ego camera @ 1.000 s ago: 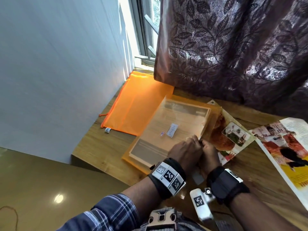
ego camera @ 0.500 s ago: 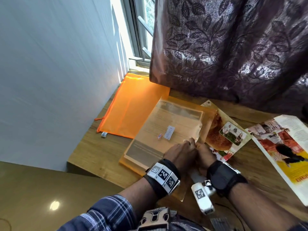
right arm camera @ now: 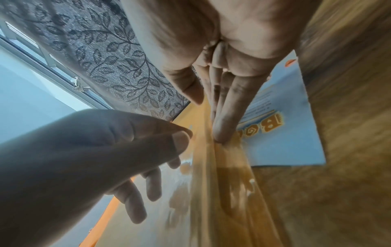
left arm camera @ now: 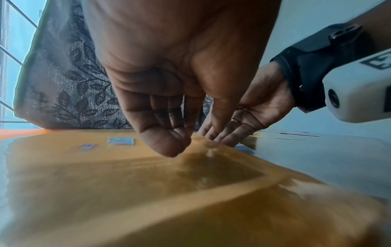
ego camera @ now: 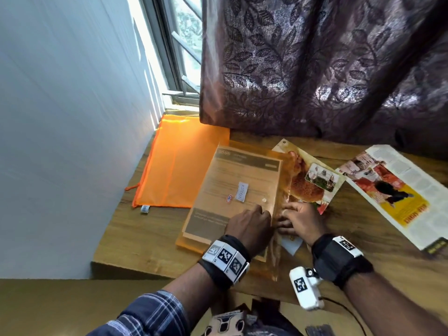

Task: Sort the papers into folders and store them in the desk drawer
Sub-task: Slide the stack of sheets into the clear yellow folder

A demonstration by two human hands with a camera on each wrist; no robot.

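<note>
A translucent amber folder (ego camera: 232, 190) with a printed sheet inside lies mid-desk, a small white label on its front. My left hand (ego camera: 249, 221) hovers over its right part. In the left wrist view the fingertips of that hand (left arm camera: 169, 143) are bunched against the thumb just above the plastic, and I cannot tell whether they pinch anything. My right hand (ego camera: 291, 214) lies beside it, its straight fingers (right arm camera: 222, 123) pressing the folder's right edge and flap (right arm camera: 224, 167). A food leaflet (ego camera: 312, 180) sticks out from under that edge.
An orange zip pouch (ego camera: 184, 163) lies at the desk's left by the wall. An open magazine (ego camera: 397, 195) lies at the right. A dark leaf-patterned curtain (ego camera: 315, 69) hangs over the back edge. A pale blue printed sheet (right arm camera: 285, 133) lies under my right hand.
My hands, close together at the folder's right edge before, have drawn apart. The left now sits over the folder front and the right lies flat on the edge.
</note>
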